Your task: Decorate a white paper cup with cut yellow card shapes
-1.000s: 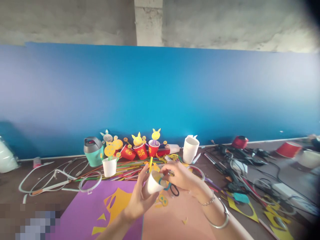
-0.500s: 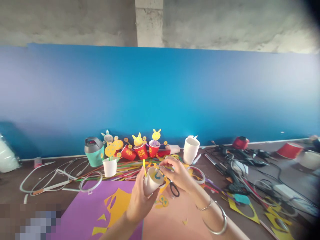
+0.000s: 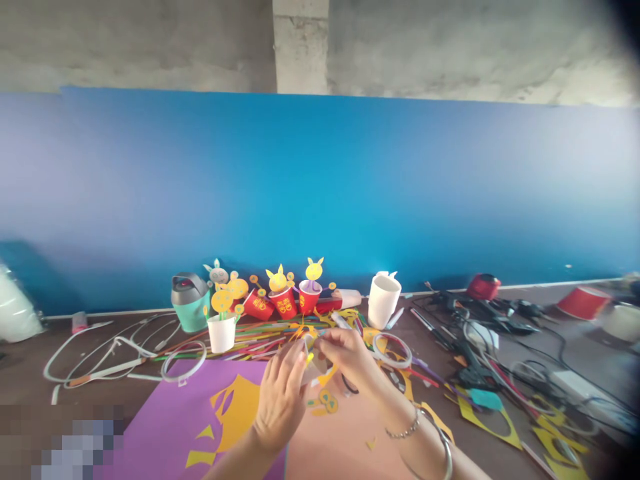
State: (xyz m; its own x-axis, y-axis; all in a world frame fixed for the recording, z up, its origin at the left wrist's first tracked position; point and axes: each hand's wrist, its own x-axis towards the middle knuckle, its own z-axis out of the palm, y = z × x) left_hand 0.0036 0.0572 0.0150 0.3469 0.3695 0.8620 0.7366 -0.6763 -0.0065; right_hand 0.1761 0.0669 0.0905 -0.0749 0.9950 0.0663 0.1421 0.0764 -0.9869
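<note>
blue wall [image 3: 320, 193] behind, left hand [image 3: 281, 399] holds cup [image 3: 315, 368], right hand [image 3: 349, 353] close.

A brown table [image 3: 25, 367] carries purple paper [image 3: 165, 427] and a teal container [image 3: 191, 310].

Operator, your left hand [image 3: 280, 393] and right hand [image 3: 345, 353] flank a cup [image 3: 315, 370] over paper sheets [image 3: 330, 450]. From it, thin sticks [image 3: 255, 343] lie toward eleven o'clock, before a row of figure-bearing cups [image 3: 284, 305]; a lidded container [image 3: 190, 311] at ten, looped cord [image 3: 173, 377] at nine, power strip [image 3: 583, 392] at three.
</note>
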